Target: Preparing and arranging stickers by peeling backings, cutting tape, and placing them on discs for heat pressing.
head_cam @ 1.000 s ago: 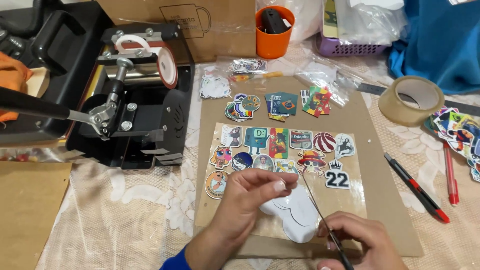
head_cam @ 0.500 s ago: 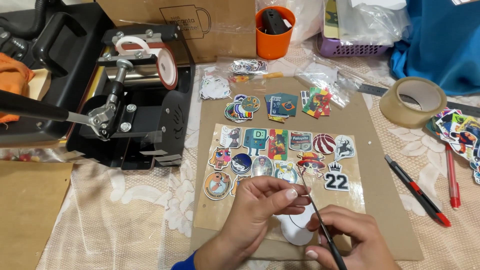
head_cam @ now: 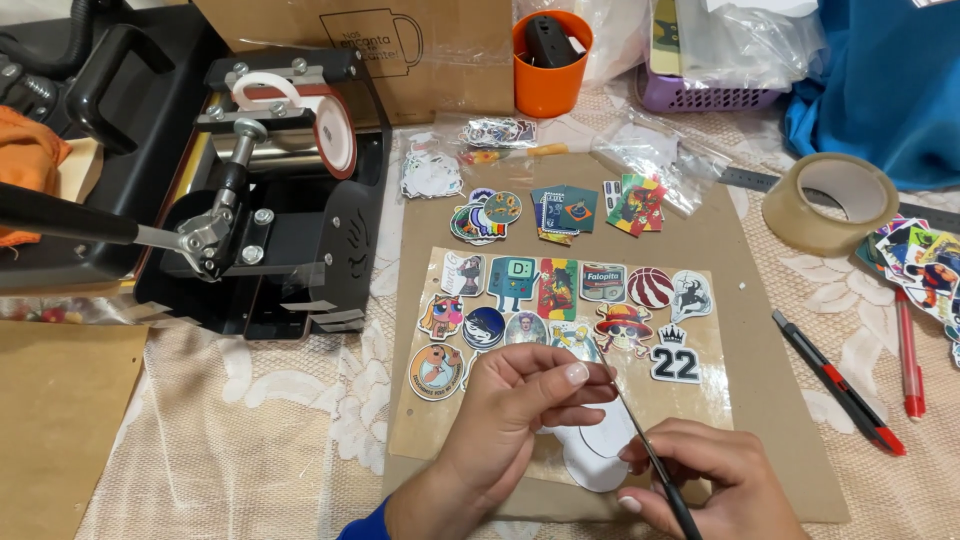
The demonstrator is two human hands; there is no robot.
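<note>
My left hand (head_cam: 515, 405) pinches the top edge of a white sticker backing piece (head_cam: 598, 452) between thumb and fingers, low over a clear sheet (head_cam: 700, 405). My right hand (head_cam: 705, 485) grips a thin dark pointed tool (head_cam: 648, 450) like a pen. Its tip touches the spot where my left fingertips meet the white piece. Several colourful stickers (head_cam: 560, 290) lie in rows on the clear sheet, just beyond my hands. The sheet rests on a brown cardboard board (head_cam: 745, 250).
A black mug heat press (head_cam: 270, 200) stands at the left with its handle pointing left. Loose sticker stacks (head_cam: 560, 210), an orange cup (head_cam: 552, 75), a tape roll (head_cam: 830, 200), a metal ruler (head_cam: 750, 178), a red-and-black cutter (head_cam: 835, 385) and a red pen (head_cam: 908, 360) surround the board.
My right hand has come up further into view and the tool's tip has closed in on my left fingertips. My left hand has curled tighter over the white piece.
</note>
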